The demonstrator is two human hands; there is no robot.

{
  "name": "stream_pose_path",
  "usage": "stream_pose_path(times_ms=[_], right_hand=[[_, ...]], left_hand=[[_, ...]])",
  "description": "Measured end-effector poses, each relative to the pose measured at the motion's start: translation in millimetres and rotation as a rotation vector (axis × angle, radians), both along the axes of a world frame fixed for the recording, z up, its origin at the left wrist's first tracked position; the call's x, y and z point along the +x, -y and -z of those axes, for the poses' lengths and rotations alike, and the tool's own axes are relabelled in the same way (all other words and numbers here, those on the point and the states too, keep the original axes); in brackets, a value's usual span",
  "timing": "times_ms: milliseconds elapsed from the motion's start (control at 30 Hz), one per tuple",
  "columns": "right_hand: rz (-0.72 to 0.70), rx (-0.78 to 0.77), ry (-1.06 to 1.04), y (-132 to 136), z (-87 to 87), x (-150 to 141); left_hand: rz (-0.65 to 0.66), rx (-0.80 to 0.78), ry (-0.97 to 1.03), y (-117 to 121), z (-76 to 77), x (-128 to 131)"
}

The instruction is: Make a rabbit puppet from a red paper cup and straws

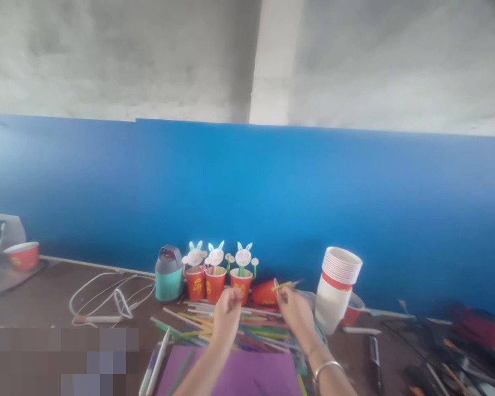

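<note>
My left hand point(227, 309) is curled closed in front of the standing red paper cups; whatever its fingertips may pinch cannot be made out. A little to the right, my right hand point(293, 308) pinches a thin yellow tool with a dark pointed end point(286, 286), its exact kind blurred. Beside that hand a red paper cup point(264, 292) lies on its side. Three upright cups, the nearest a red cup point(240, 279), carry paper rabbit faces point(243, 257) with ears and small round paws. Loose coloured sticks point(264, 329) spread beneath both hands.
Purple paper point(239, 371) lies at the front edge, with white pens point(159, 357) on its left. A tall stack of paper cups point(337, 289) stands right; a teal-and-grey device point(169, 275) and white cable point(101, 291) are left. Dark clutter point(470, 352) covers the far right.
</note>
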State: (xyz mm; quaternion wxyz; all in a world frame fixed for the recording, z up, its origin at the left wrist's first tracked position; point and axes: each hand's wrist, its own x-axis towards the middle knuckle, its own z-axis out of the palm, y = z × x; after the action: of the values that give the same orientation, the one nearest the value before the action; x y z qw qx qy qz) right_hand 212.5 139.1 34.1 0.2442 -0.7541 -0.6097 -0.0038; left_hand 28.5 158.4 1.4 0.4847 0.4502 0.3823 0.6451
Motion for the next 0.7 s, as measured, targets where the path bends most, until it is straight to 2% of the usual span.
stream_pose_path(times_ms=[100,233,333,400,467,533,633,700], right_hand=[[-0.035,0.042,0.027,6,-16.9,-9],[-0.036,0.133,0.109,30,-45.6,-33],[-0.123,0.183,0.16,51,-60.9,-58],[-0.224,0.206,0.133,61,-65.3,-69],[-0.318,0.274,0.036,66,-65.3,-73],[-0.308,0.415,-0.127,64,-62.0,-69],[-0.087,0.616,-0.446,52,-54.6,-53],[-0.007,0.586,-0.673,42,-49.4,-42]], left_hand=[[0.032,0.068,-0.072,10,-6.9,1],[0.097,0.25,-0.186,30,-15.7,6],[0.188,0.33,-0.18,41,-20.3,10],[0.251,0.285,-0.133,43,-23.7,12],[0.266,0.205,-0.072,42,-28.2,12],[0.266,0.164,-0.045,38,-33.4,10],[0.328,0.156,-0.063,35,-39.7,6],[0.393,0.123,-0.054,36,-41.3,5]])
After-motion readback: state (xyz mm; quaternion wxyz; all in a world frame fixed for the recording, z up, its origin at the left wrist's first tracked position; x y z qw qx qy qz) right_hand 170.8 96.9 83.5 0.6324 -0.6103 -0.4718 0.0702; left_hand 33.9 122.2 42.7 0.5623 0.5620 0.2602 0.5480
